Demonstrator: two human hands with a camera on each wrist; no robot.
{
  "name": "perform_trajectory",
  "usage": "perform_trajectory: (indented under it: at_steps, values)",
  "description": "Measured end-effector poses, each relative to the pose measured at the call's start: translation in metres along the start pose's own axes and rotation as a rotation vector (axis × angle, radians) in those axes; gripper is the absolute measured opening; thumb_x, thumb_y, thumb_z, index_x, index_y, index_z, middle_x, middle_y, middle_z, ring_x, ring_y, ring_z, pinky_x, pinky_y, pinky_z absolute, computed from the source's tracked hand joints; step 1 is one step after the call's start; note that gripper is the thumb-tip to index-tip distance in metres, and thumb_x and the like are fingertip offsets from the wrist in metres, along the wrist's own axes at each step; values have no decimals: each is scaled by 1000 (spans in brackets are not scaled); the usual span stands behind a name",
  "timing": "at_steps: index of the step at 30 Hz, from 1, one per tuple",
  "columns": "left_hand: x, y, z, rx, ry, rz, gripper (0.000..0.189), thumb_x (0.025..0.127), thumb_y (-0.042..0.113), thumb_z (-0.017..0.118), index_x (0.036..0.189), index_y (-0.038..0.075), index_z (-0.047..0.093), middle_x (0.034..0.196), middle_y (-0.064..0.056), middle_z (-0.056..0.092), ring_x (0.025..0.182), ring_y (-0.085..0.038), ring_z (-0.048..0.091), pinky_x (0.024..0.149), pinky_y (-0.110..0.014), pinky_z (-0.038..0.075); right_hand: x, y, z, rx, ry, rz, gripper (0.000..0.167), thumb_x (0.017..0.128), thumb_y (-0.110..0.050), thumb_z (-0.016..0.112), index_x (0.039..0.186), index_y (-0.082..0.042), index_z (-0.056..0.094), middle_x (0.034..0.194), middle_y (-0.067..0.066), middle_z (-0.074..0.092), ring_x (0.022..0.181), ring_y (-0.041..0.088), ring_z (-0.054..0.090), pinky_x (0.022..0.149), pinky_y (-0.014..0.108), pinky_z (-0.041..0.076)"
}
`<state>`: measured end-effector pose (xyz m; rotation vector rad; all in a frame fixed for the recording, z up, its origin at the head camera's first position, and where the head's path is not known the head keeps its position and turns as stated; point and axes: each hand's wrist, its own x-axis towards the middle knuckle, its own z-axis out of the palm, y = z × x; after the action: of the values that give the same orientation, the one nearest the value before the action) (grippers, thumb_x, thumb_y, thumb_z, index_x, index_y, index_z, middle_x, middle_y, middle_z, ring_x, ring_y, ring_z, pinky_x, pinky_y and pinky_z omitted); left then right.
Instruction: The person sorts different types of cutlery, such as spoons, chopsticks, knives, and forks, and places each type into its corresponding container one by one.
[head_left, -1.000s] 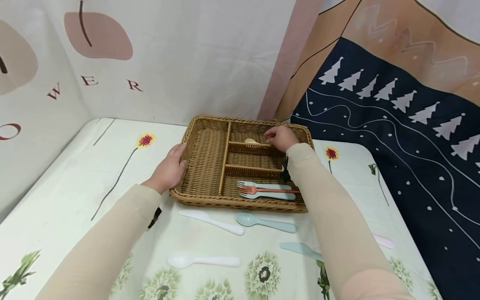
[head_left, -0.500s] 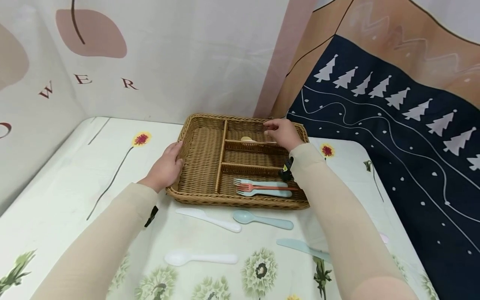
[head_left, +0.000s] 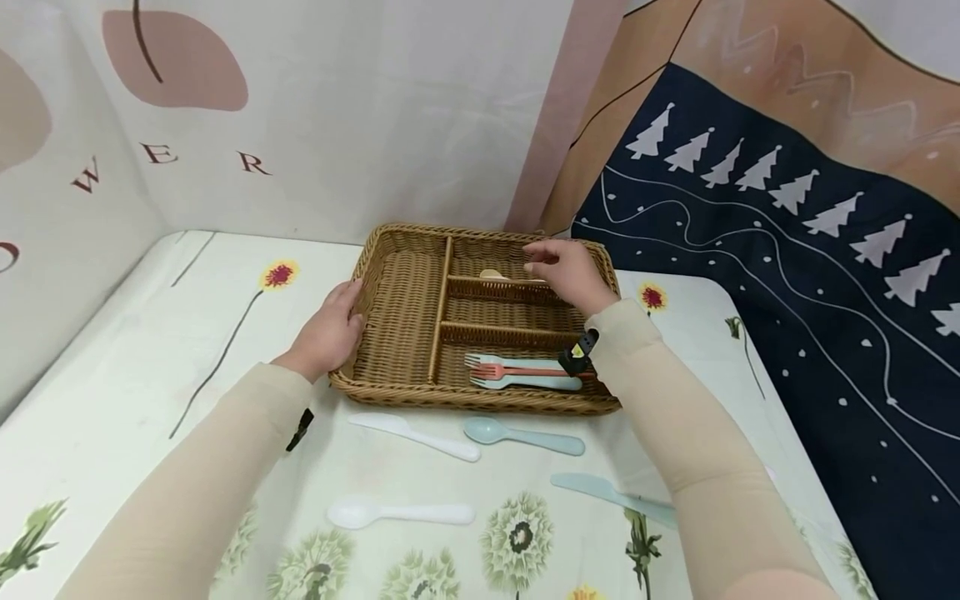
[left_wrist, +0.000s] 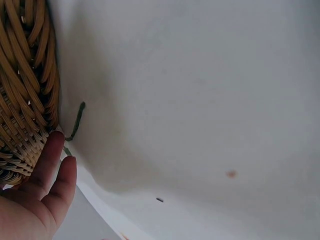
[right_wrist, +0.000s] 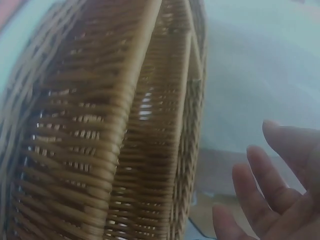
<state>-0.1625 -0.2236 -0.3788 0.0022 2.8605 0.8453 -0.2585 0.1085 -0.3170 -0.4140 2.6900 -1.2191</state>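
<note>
A brown wicker cutlery tray (head_left: 405, 321) with several compartments stands on the table. My left hand (head_left: 330, 329) touches its left rim, and in the left wrist view two straight fingers (left_wrist: 50, 157) show at the outer wall. My right hand (head_left: 570, 273) hovers over the back right compartment with loosely bent fingers, holding nothing; the right wrist view shows its fingers (right_wrist: 270, 195) beside the wicker. A pale yellow spoon (head_left: 491, 274) lies in that back compartment, partly hidden by a divider. In the front compartment lie two light blue forks (head_left: 536, 382) with an orange fork (head_left: 491, 372) between them.
In front of the tray lie a white knife (head_left: 412, 435), a light blue spoon (head_left: 525, 437), a light blue knife (head_left: 592, 486) and a white spoon (head_left: 401, 513). My right sleeve (head_left: 690, 442) covers part of the table. Printed fabric walls (head_left: 375, 117) stand behind.
My right hand has lifted slightly off the back compartment, and its wrist has shifted right. The left hand stays at the rim. The whole head view has shifted a little.
</note>
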Motion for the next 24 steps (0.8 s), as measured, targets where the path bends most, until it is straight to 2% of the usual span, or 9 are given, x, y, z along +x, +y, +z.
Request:
perform_trajectory:
  at_steps: [6,12,15,21,24]
  values:
    - [2,-2,0,9,6,3,59,104,14,28,155,3,1,159,-22,5,141,-46,19,115,-59,22,-15,-7,2,35,-12,5,35,95,-15,62,130,-10,62,125,12,62,106,26,59,84,38,52]
    - [1,-2,2,6,1,0,59,104,14,29,155,4,0,159,-22,5,141,-47,18,115,-59,21,-31,-10,7,63,-14,-18,36,94,-13,63,129,-6,62,120,14,64,104,27,59,83,36,52]
    - [0,-2,1,4,-1,1,60,104,14,29,155,3,1,159,-22,5,141,-47,18,115,-59,19,-39,-10,9,65,-8,-29,35,94,-14,63,129,-7,62,115,12,65,100,26,58,80,35,51]
    - [1,-1,1,1,-3,10,60,103,14,29,155,2,1,159,-23,4,141,-47,18,115,-59,20,-54,-9,15,73,0,-69,34,93,-14,64,127,-8,64,112,12,67,88,22,58,66,29,47]
    - [1,-1,0,-1,-2,6,60,104,13,29,155,3,0,159,-23,4,141,-48,19,115,-59,21,-62,-10,18,67,-1,-80,34,93,-13,65,127,-8,64,114,12,66,92,23,58,66,28,46]
